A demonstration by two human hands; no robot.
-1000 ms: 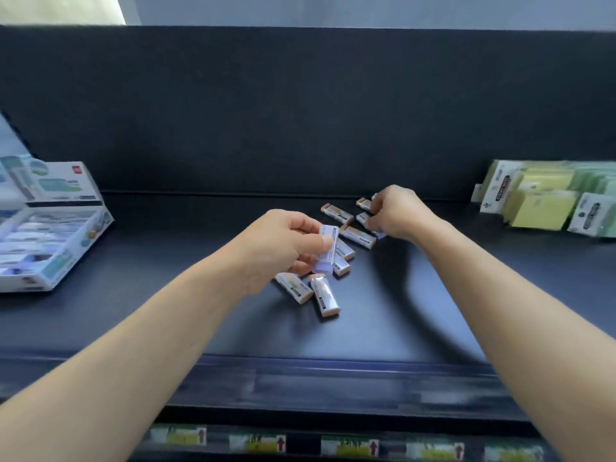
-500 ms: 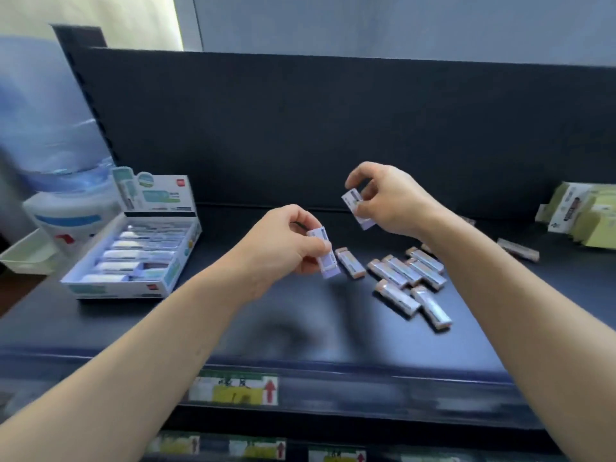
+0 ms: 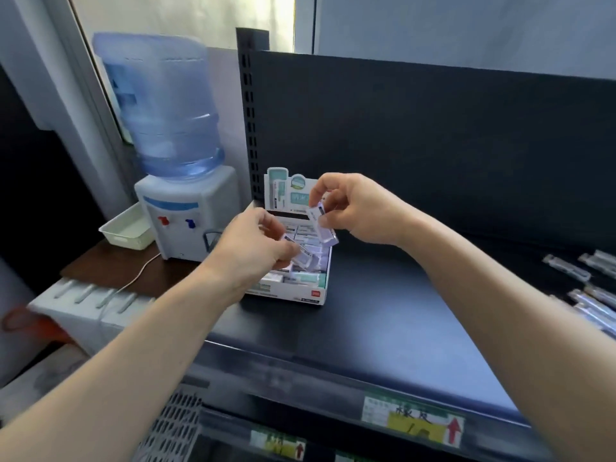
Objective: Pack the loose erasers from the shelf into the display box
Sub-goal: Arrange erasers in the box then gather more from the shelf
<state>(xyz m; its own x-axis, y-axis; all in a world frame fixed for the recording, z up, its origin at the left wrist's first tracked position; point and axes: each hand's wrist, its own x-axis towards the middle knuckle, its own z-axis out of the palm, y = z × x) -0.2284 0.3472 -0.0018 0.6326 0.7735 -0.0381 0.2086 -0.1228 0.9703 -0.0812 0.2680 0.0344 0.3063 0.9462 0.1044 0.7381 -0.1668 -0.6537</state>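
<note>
Shelf (image 3: 383,311) in the foreground, with loose erasers (image 3: 593,295) lying at its right edge. We see the left hand (image 3: 253,251), fingers (image 3: 285,253) pinching an eraser (image 3: 301,256) just above the display box (image 3: 300,294); farther back the right hand (image 3: 360,208), fingers (image 3: 319,190) pinching a second eraser (image 3: 321,225) over the box. Water dispenser (image 3: 186,208) stands beyond.

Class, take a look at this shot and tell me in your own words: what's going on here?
A person is packing erasers into a display box on a dark shelf. The left hand pinches one eraser low over the box's rows, and the right hand pinches a second eraser just above it. More loose erasers lie on the shelf at the far right, not yet packed.
</note>
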